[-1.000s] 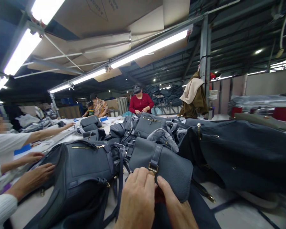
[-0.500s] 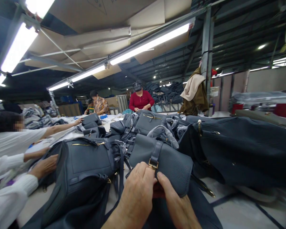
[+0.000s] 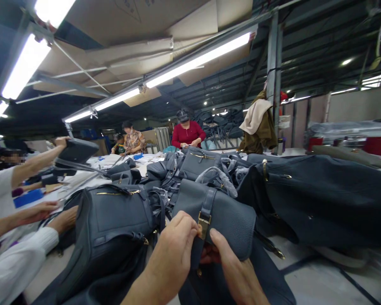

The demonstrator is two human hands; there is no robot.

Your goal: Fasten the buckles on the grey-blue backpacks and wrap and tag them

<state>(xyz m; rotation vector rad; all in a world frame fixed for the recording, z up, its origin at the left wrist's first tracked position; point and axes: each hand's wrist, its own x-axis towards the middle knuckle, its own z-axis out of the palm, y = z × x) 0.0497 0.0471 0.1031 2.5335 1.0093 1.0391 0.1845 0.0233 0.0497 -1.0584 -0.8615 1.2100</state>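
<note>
My left hand (image 3: 173, 243) pinches a blue-grey leather strap (image 3: 208, 207) at its gold buckle (image 3: 204, 225). The strap crosses a pebbled leather bag (image 3: 220, 220) that lies folded in front of me. My right hand (image 3: 231, 271) grips the lower edge of this bag, with the thumb on top and the fingers underneath. A red lining or cloth shows between my hands. The underside of the bag is hidden by my hands.
Several similar dark leather bags (image 3: 114, 216) are heaped on the long table (image 3: 305, 271). On the left, a co-worker's hand (image 3: 62, 142) raises a dark bag (image 3: 78, 150), and other sleeved arms (image 3: 19, 262) reach in. A large navy bag (image 3: 320, 199) lies to my right.
My left hand has moved slightly left and upward, with the buckle strap drawn down over the bag's edge. At the left, a co-worker has lifted a dark bag off the table.
</note>
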